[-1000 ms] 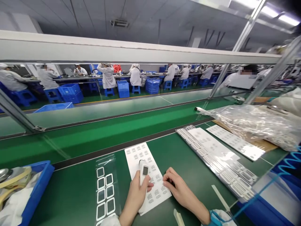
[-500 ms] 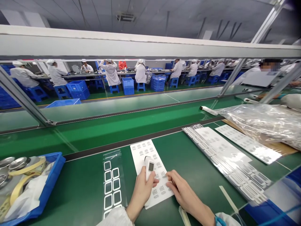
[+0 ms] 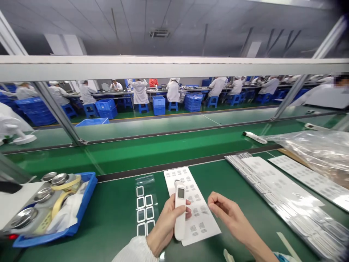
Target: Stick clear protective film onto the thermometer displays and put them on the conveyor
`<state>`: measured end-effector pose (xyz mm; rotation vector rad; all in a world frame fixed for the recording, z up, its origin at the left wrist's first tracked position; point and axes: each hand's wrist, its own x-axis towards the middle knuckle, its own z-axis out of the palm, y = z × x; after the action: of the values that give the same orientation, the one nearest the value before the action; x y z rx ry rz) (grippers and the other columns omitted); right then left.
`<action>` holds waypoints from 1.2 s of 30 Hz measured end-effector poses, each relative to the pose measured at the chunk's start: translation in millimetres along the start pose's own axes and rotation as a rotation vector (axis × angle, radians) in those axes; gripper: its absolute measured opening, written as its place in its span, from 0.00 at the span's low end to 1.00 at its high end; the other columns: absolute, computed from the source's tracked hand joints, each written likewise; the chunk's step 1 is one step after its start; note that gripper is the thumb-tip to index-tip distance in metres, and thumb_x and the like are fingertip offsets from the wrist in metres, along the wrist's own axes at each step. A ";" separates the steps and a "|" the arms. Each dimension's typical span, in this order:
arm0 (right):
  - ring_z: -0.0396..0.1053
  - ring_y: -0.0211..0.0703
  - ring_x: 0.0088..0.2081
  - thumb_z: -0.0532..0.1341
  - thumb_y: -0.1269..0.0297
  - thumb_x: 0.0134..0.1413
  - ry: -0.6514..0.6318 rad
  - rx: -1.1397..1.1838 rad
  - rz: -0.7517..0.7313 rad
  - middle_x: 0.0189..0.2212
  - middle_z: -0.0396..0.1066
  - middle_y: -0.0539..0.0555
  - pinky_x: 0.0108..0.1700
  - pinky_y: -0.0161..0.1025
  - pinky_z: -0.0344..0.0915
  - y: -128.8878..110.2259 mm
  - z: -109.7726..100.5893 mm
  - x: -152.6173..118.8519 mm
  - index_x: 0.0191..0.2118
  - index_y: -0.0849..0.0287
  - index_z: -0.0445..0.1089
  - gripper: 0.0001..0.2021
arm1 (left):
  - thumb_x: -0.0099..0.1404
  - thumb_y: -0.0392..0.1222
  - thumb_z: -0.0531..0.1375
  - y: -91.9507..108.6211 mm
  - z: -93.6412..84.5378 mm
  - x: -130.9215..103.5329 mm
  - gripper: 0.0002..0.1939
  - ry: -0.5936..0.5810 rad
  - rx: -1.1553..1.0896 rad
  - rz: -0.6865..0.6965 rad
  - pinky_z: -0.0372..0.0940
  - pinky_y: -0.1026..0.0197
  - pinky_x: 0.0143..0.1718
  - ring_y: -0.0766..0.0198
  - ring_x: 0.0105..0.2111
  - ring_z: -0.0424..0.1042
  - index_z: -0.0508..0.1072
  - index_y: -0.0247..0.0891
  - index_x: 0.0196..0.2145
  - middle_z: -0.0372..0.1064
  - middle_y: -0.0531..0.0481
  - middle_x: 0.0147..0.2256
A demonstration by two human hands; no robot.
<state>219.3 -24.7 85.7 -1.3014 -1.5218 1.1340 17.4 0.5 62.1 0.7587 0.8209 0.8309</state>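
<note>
A white handheld device (image 3: 180,214) with a small grey screen is held upright in my left hand (image 3: 167,225), the thumb across its front and fingertips showing on its right side. Beneath it lies a white label sheet (image 3: 200,227) with rows of small grey print. My right hand (image 3: 227,214) is just right of the sheet, thumb and forefinger pinched together; whatever they hold, if anything, is too small to make out. Left of the sheet is a clear strip with white rounded frames (image 3: 141,215).
A blue tray (image 3: 84,203) with metal cups and tape rolls stands at the left. Frame strips (image 3: 289,211), another label sheet (image 3: 308,178) and plastic bags (image 3: 321,145) lie at the right. A similar device (image 3: 255,137) rests on the green belt (image 3: 174,151). People in white sit beyond.
The camera view has shifted, so the scene sits further right and lower. My left hand has turned the device more upright, and my right hand has moved slightly away from the sheet.
</note>
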 end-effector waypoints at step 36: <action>0.61 0.35 0.24 0.51 0.60 0.66 -0.160 -0.017 -0.217 0.27 0.59 0.47 0.26 0.34 0.59 8.3 105.0 76.3 0.30 0.56 0.62 0.12 | 0.46 0.37 0.55 -4.3 -42.3 -14.9 0.20 0.139 -0.011 0.041 0.56 0.65 0.25 0.70 0.20 0.61 0.63 0.34 0.39 0.64 0.56 0.22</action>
<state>110.7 38.5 52.3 -1.0467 -1.7461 1.1072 -23.4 -3.7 43.4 0.7154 0.9262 0.9328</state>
